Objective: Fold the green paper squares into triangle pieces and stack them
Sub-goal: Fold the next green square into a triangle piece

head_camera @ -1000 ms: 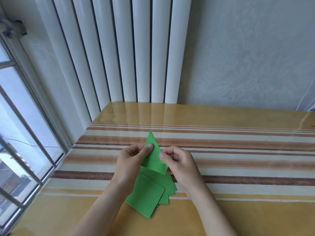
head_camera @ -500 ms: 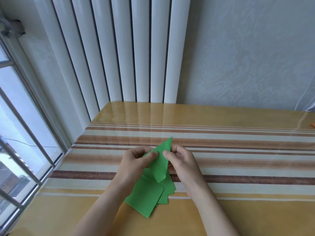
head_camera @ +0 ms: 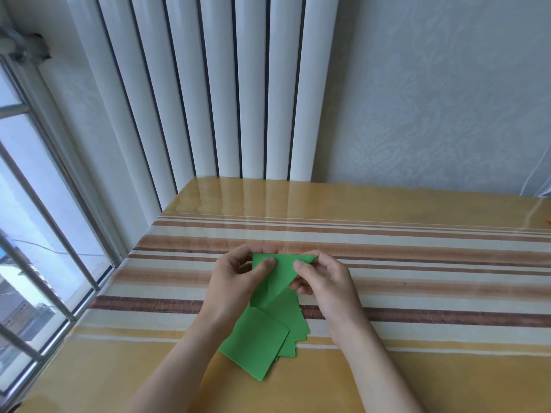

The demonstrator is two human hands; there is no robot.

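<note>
You are holding the folded green triangle [head_camera: 275,275] just above the pile of green squares [head_camera: 262,338] on the counter [head_camera: 417,293], your left hand [head_camera: 235,281] and right hand [head_camera: 322,281] pinching its two upper corners, probably to keep the edges aligned for creasing.

Item one, as we log it: folded green paper piece [head_camera: 275,275], triangular, plain green, held just below the middle of the frame. Its long edge runs level along the top, one sharp corner points right, and its lower tip hangs down with a slight curl.

Item two: pile of green paper squares [head_camera: 262,338], flat, loosely fanned with corners offset, lying lower centre of the frame directly beneath the folded piece.
</note>
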